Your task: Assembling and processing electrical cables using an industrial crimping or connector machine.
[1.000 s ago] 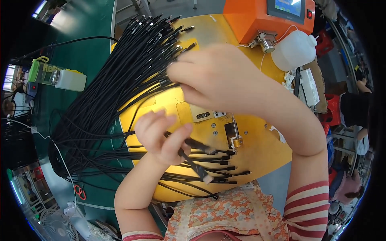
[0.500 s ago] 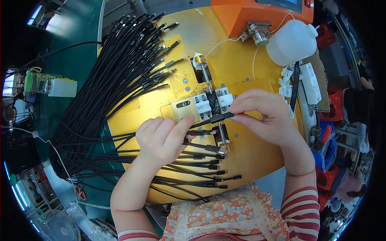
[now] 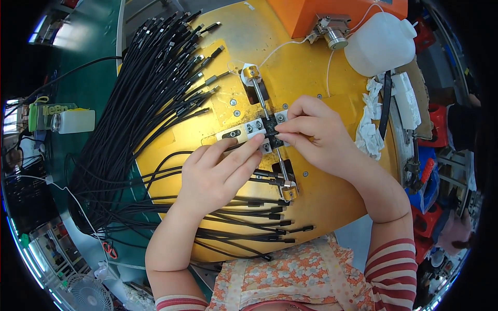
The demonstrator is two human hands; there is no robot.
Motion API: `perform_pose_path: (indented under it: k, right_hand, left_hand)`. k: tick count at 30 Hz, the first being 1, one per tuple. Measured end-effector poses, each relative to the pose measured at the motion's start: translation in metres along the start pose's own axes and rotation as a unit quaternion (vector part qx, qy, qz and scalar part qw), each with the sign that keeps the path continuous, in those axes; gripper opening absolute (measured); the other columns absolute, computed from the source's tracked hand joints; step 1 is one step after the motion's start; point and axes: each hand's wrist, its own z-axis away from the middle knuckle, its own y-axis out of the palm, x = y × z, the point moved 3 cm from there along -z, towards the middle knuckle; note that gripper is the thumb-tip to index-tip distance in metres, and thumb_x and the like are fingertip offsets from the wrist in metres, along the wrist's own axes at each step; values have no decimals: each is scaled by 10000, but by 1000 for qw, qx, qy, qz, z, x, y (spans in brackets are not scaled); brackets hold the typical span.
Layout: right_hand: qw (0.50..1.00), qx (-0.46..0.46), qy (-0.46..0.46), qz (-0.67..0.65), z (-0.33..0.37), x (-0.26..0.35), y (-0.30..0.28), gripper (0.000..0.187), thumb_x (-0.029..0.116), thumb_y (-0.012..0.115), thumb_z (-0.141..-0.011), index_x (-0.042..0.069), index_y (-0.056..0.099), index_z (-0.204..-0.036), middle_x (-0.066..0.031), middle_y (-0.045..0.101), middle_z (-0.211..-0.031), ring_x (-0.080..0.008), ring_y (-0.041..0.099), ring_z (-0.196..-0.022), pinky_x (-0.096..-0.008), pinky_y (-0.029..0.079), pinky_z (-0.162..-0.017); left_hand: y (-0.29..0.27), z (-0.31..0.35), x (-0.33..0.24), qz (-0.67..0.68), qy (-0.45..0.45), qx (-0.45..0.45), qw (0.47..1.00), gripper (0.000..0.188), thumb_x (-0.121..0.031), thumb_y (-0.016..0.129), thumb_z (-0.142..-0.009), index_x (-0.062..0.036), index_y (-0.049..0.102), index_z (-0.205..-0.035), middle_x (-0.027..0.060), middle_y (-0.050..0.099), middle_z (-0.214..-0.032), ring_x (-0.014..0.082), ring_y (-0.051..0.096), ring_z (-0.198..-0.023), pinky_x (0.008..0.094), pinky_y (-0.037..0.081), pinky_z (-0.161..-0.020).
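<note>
Cable (image 3: 243, 146), thin and black, runs beneath the person's left hand (image 3: 212, 179) to the small blocks (image 3: 254, 127) of a fixture on the golden tabletop (image 3: 295, 72), where its end is mostly hidden. The right hand (image 3: 316, 135) has its thumb and index finger pinched together on that end, right at the gap between the blocks. The left hand's index finger stretches to the near block while the others bend loosely; whether they grip the cable cannot be told. A big bundle of black cables (image 3: 155, 78) fans across the upper left, and a second row (image 3: 270, 211) lies nearer the person's apron (image 3: 290, 274). At the upper right stands a whitish plastic jug (image 3: 380, 44), its contents impossible to make out through the wall, beside an orange machine (image 3: 347, 10). Crumpled white paper (image 3: 369, 122) lies below the jug. On the green tabletop (image 3: 88, 90) at left, a clear bottle (image 3: 44, 116) with a green cap sits just beside a pale, milky-looking jar (image 3: 75, 122); what fills either is unclear. Red-handled scissors (image 3: 110, 250) lie farther down that side.
</note>
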Motion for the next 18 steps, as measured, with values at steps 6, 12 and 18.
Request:
perform_pose_path:
  k: [6, 12, 18]
  right_hand:
    - [984, -2, -83, 158, 5, 15, -3, 195, -19, 691, -726, 19, 670, -916, -84, 548, -854, -230, 558, -757, -325, 448, -626]
    - [960, 31, -109, 255, 9, 22, -3, 228, -11, 676, -714, 20, 655, -939, -89, 565, -876, -242, 572, -766, -351, 457, -643]
    - [988, 55, -98, 102, 15, 28, -7, 327, -26, 680, -682, 47, 650, -1000, -88, 582, -902, -260, 573, -790, -356, 463, -685]
  left_hand:
    - [1, 2, 1, 11, -24, 24, 999, 254, -124, 621, -751, -137, 659, -1002, -37, 625, -1216, 180, 597, -918, 255, 465, -691]
    - [1, 1, 1, 36, -38, 13, 999, 245, -128, 632, -757, -139, 658, -1001, -34, 629, -1208, 185, 595, -936, 305, 463, -789]
    - [-2, -3, -3, 47, -54, 16, 997, 255, -120, 634, -742, -130, 653, -997, -20, 634, -1195, 188, 594, -942, 335, 454, -849]
